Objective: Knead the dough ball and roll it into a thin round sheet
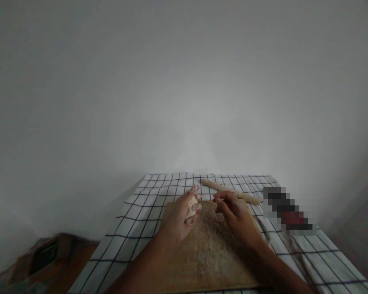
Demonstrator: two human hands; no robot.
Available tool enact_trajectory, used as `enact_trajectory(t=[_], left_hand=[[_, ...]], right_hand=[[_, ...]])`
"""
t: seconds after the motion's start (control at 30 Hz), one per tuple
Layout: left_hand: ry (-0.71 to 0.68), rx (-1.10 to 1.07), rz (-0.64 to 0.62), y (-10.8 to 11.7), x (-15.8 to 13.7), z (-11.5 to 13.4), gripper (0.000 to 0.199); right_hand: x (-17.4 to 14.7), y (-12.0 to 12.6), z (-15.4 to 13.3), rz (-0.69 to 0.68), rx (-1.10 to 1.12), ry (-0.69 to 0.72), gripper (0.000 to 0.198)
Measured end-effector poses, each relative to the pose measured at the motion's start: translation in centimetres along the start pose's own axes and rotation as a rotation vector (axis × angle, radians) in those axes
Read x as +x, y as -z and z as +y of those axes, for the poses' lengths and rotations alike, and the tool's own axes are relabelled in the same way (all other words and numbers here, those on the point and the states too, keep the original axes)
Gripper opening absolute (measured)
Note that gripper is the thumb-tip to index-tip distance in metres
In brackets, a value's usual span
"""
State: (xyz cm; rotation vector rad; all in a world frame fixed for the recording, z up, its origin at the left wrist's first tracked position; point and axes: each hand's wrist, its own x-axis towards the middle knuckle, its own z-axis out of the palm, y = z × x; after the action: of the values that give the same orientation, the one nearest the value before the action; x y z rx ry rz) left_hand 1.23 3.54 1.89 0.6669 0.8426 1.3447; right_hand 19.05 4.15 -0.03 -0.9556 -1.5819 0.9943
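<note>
My left hand [184, 212] is held over the left part of a wooden board [184, 269], its fingers curled around a pale piece of dough [191, 207]. Flour marks the fingertips. To the right, my right hand [233, 210] hovers above the board with thumb and fingers drawn together in a pinch. Whether anything small sits between those fingertips is too unclear to make out. Loose flour [213, 245] dusts the middle of the board between and below the hands.
A wooden rolling pin [216, 186] lies slantwise behind the board on a white checked tablecloth [135, 216]. A blurred-out object [290, 212] and a dark cable [300, 255] are at the right. Behind the table stands a pale wall [184, 81]. Brown furniture [79, 251] shows at lower left.
</note>
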Motion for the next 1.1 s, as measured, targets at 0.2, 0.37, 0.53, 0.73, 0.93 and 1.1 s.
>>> enact_trajectory(t=[0.2, 0.37, 0.53, 0.73, 0.93, 1.1], left_hand=[[0.067, -0.042, -0.036, -0.4, -0.3, 0.6, 0.036], [0.083, -0.175, -0.126, -0.6, -1.2, 1.4, 0.041], [0.062, -0.243, -0.304, -0.4, -1.4, 1.7, 0.043], [0.084, -0.207, -0.16, -0.8, -0.7, 0.9, 0.04], [-0.028, -0.133, -0.162, -0.7, -0.7, -0.4, 0.036], [-0.041, -0.062, -0.114, -0.3, -0.7, -0.5, 0.041]], right_hand=[[-0.2, -0.4, 0.8, -0.012, 0.049, -0.009, 0.023], [-0.3, -0.6, 0.9, -0.013, 0.044, 0.004, 0.023], [-0.4, -0.6, 1.0, -0.029, 0.029, 0.022, 0.022], [-0.4, -0.5, 0.7, -0.016, -0.008, 0.016, 0.024], [-0.3, -0.2, -0.1, -0.046, -0.009, 0.043, 0.024], [0.0, 0.0, 0.1, 0.002, -0.055, 0.029, 0.026]])
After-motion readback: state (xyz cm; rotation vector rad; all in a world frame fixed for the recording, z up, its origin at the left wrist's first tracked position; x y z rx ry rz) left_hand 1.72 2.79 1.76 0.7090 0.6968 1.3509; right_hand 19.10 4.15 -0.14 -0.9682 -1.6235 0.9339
